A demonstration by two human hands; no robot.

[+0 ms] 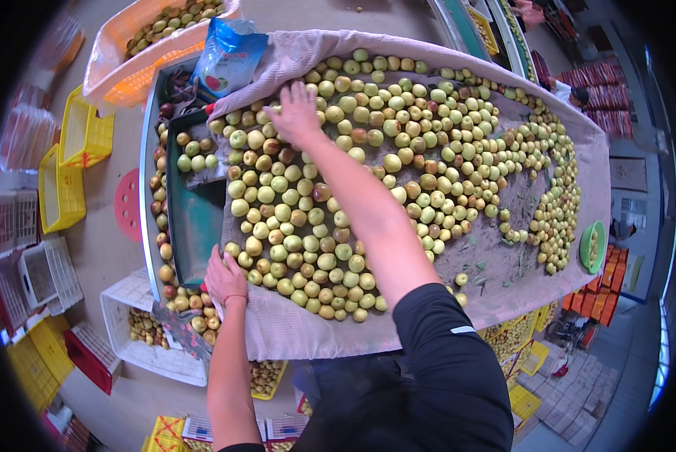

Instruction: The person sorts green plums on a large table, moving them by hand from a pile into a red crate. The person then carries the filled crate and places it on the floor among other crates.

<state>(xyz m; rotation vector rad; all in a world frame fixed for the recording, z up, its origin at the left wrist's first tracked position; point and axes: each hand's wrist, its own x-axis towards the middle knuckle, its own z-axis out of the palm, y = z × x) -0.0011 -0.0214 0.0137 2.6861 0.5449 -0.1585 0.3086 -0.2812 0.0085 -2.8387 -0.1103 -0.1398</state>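
Many small round yellow-green fruits (326,261), some with reddish-brown patches and resembling jujubes, lie spread over a pinkish cloth (338,339) on a long table. My right hand (297,113) reaches to the far left part, palm down with fingers apart, touching fruits near the folded cloth edge. At the near left corner, my left hand (225,277) rests on the cloth's edge beside a green tray (197,226), its fingers slightly apart and no fruit visible in it. Several fruits sit on a small ledge at the tray's far end. What lies under either palm is hidden.
Redder fruits (166,251) line a channel left of the tray. A blue and white bag (231,56) stands at the far left corner, beside an orange lined crate (106,68). A white crate (163,361) is at near left; a green bowl (586,248) is at right. People are farther off.
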